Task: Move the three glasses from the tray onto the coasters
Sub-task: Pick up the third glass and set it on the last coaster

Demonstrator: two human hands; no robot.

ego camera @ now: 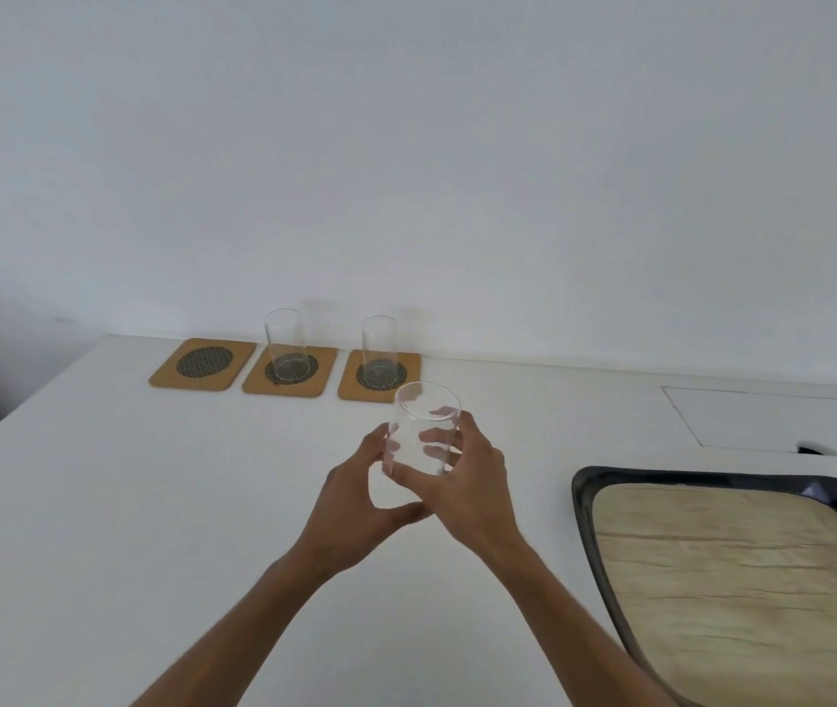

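I hold the third glass in both hands above the white worktop, upright or nearly so, with its open mouth up. My right hand wraps the glass from the right side, its fingers showing through the clear wall and the thumb across the near side low down. My left hand closes on it from the left, fingertips against the left wall and the thumb reaching under toward the base. So both sets of fingers are curled narrowly around this one glass.

Along the far edge of the worktop, against the wall, lie three tan coasters with dark round woven centres, side by side with small gaps between them. The left coaster is bare. The middle coaster carries a clear glass standing upright on its dark centre. The right coaster carries another upright glass in the same way. The glass I hold appears just in front of the right coaster, its rim overlapping that coaster's near edge in my view.

To my right, well apart from the coasters, sits the tray, dark-rimmed with a pale wood-grain floor, with no glass on the part I can see. Beyond it a rectangular panel is outlined in the worktop.
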